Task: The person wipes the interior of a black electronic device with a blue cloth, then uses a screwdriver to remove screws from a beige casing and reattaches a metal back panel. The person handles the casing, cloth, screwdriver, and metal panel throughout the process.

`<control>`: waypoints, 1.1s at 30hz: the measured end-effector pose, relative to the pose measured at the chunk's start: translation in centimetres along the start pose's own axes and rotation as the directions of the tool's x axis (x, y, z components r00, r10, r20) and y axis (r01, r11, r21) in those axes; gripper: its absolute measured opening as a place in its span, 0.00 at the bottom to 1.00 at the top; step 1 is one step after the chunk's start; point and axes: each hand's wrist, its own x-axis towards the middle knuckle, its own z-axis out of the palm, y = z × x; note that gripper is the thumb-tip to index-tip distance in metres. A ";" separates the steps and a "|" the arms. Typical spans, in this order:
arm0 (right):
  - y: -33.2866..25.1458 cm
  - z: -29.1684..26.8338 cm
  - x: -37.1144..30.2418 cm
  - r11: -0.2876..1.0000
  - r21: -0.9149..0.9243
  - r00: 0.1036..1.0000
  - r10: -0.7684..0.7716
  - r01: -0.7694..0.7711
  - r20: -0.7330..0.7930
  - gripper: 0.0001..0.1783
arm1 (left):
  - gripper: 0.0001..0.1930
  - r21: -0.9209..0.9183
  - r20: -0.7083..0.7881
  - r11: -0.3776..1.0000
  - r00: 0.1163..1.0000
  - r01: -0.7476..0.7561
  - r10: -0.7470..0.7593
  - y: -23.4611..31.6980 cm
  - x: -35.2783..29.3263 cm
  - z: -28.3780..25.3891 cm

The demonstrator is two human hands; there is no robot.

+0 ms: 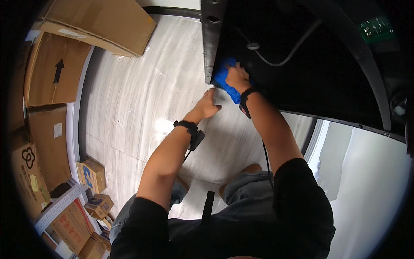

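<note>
A pale, streaked, glossy floor (133, 103) extends beneath the person. At upper right stands a large black housing (297, 82) with a dark interior, its near-left edge formed by a grey, perforated metal post (209, 43). A large brown cardboard box (103, 21) occupies the upper left; below it, further brown cartons line a white, perforated shelf frame (60, 207). A small brown carton with a blue marking (92, 175) lies beside the frame. The crumpled bright-blue cloth (233, 91) lies at the housing's near-left corner, just right of the post's lower end. The right hand (238, 77) rests on the cloth with its fingers bent; whether it grips or only presses cannot be told. The left hand (208, 106) is empty, fingers extended and thumb apart, its fingertips just below the post; contact there is unclear. A black strap (186, 124) encircles the left wrist. A green circuit board (376, 30) shows at far upper right.
</note>
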 end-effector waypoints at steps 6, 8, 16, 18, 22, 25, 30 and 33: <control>0.1 -0.8 8.0 0.990 -0.056 0.961 0.143 -0.133 0.239 0.19 | 0.38 -0.125 -0.039 0.992 0.999 -0.001 -0.004 0.7 -3.2 -1.3; 2.0 1.5 10.3 0.993 -0.067 0.972 0.105 -0.093 0.209 0.22 | 0.38 -0.102 -0.038 0.995 0.999 0.005 -0.009 0.4 -3.1 -1.0; -1.4 -0.8 -0.1 0.998 -0.039 0.998 0.046 -0.044 0.040 0.33 | 0.38 0.103 -0.102 0.992 0.992 -0.070 0.080 -0.2 -1.0 0.1; 0.5 1.2 -1.8 0.999 0.031 0.999 -0.010 0.012 -0.051 0.35 | 0.40 0.108 -0.118 0.990 0.987 -0.092 0.105 0.7 0.4 0.8; 2.3 0.8 -6.0 0.997 -0.060 0.999 -0.038 0.038 0.004 0.38 | 0.41 0.233 -0.091 0.972 0.995 -0.009 0.031 2.1 1.9 1.9; 4.6 1.5 -7.5 0.994 -0.104 1.000 0.018 -0.016 0.019 0.40 | 0.42 0.352 0.012 0.936 1.000 0.000 -0.005 2.2 2.8 2.6; 6.4 1.1 -8.4 0.960 -0.060 0.961 0.275 -0.273 0.014 0.38 | 0.40 0.515 0.041 0.857 0.997 0.030 -0.059 3.1 3.2 3.2; 8.9 1.7 -6.9 0.916 0.071 0.918 0.397 -0.395 -0.011 0.38 | 0.40 0.589 0.093 0.808 0.989 0.037 -0.113 3.6 3.2 3.1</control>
